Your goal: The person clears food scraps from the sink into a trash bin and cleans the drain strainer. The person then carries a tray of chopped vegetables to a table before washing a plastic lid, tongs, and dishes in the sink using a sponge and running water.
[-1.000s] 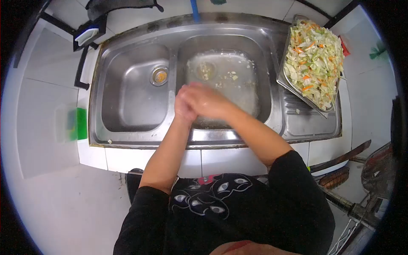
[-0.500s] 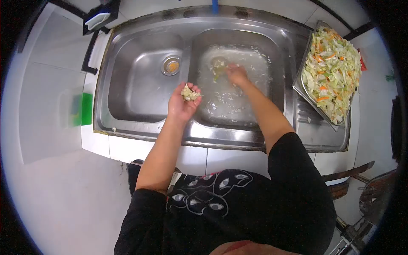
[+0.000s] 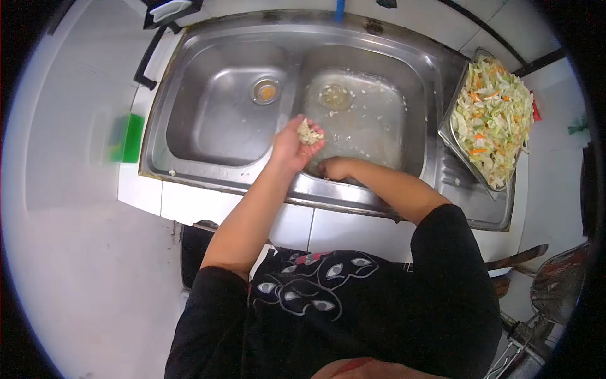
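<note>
My left hand (image 3: 293, 146) is cupped, palm up, over the divider and the near left corner of the right sink basin (image 3: 413, 136). In it lies a small heap of pale chopped vegetable scraps (image 3: 309, 132), probably cabbage. Low in the same basin, against its near wall, my right hand (image 3: 336, 168) reaches down with the fingers pointing left. Its fingertips are shaded and partly hidden, so whether they hold anything does not show. Shallow cloudy water with small pale bits covers the basin floor, around the drain (image 3: 336, 97).
A metal tray (image 3: 449, 136) heaped with shredded cabbage and carrot (image 3: 492, 120) stands on the drainboard at right. The left basin (image 3: 208, 126) has orange bits in its drain (image 3: 266, 92). A green sponge-like block (image 3: 131, 138) sits at the left counter edge.
My right hand has moved from the middle of the right basin to its near wall. The left hand, still holding scraps, has shifted rightward. The water looks lower, and the drain shows more clearly.
</note>
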{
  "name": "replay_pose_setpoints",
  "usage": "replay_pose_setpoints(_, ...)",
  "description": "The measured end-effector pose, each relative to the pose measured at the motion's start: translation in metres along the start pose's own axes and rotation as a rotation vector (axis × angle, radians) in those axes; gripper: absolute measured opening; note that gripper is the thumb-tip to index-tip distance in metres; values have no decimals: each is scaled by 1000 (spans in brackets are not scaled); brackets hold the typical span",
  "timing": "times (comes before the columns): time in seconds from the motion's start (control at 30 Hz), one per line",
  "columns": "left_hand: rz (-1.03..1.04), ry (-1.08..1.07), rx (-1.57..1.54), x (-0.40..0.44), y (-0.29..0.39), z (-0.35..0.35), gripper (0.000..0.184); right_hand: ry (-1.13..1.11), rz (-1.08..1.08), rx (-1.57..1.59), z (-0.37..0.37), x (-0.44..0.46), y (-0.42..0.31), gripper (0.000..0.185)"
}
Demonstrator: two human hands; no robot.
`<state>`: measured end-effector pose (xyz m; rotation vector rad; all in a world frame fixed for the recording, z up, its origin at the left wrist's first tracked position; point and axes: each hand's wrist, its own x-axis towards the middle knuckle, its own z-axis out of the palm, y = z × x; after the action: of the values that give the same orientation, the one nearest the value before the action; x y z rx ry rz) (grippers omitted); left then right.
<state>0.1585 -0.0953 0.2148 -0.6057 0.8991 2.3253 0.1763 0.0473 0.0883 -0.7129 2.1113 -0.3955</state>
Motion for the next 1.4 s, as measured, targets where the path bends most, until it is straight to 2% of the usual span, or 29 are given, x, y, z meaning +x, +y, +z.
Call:
replay_pose_setpoints(0.07,-5,-17,-13,4,-7,6,23,-150,-25,-73,-19,-19,-6,29)
replay_pose_setpoints(0.13,28,-120,73,5,-9,14,22,-115,196,65,-10,-20,-1,23)
replay_pose_setpoints(0.2,17,-141,142,19,-14,6,22,77,-89,-49,-6,-36,7,21)
replay_pose_setpoints(0.27,61,-2,228,7,-11,13,24,72,116,128,-10,-46,16,16)
replay_pose_setpoints(0.33,86,-82,147,-2,-5,9,25,145,331,378,-34,-70,-2,13)
replay_pose_setpoints(0.4,105,-135,65,-24,11,-3,26,315,393,461,-41,-71,15,10)
replay_pose_setpoints(0.47,117,-151,-30,-58,32,-19,27,473,366,832,-61,-86,-12,10)
replay_pose_setpoints(0.53,177,-194,-62,-89,56,-59,27,585,296,954,-79,-95,-44,16)
replay_pose_setpoints(0.57,204,-217,-76,-108,68,-81,28,610,192,931,-85,-98,-67,19)
replay_pose_setpoints(0.6,244,-141,-105,-136,80,-100,27,637,88,910,-93,-98,-93,22)
replay_pose_setpoints(0.67,358,-193,-194,-181,97,-155,26,598,-66,865,-102,-97,-162,25)
replay_pose_setpoints(0.7,414,-102,-201,-209,103,-177,25,585,-140,844,-101,-95,-200,27)
replay_pose_setpoints(0.77,571,-52,-222,-262,109,-225,23,494,-330,721,-92,-81,-276,25)
replay_pose_setpoints(0.83,629,101,-312,-307,108,-272,21,358,-548,627,-73,-53,-344,23)
replay_pose_setpoints(0.87,689,203,-325,-328,104,-292,21,280,-565,648,-60,-35,-375,21)
replay_pose_setpoints(0.97,823,257,-336,-373,85,-360,26,101,-712,646,-7,37,-448,20)
replay_pose_setpoints(1.03,885,378,-344,-391,66,-398,27,12,-750,675,36,88,-480,19)
replay_pose_setpoints(1.07,912,438,-346,-393,56,-419,27,68,-792,643,62,114,-490,19)
replay_pose_setpoints(1.2,955,990,-161,-354,-2,-512,28,295,-843,695,180,211,-498,9)
replay_pose_setpoints(1.23,963,1150,-107,-332,-27,-549,28,335,-897,624,220,249,-486,12)
replay_pose_setpoints(1.27,961,1202,90,-302,-62,-603,29,379,-951,549,265,292,-468,18)
replay_pose_setpoints(1.3,735,1298,1032,-281,-88,-654,36,254,-808,242,319,344,-437,25)
replay_pose_setpoints(1.33,260,1367,1066,-243,-135,-699,55,115,-651,-61,359,372,-407,37)
replay_pose_setpoints(1.37,-354,1258,899,-229,-154,-709,70,-316,-257,-273,334,365,-417,53)
replay_pose_setpoints(1.4,-419,1272,958,-234,-152,-702,65,-191,-339,-222,346,377,-402,51)
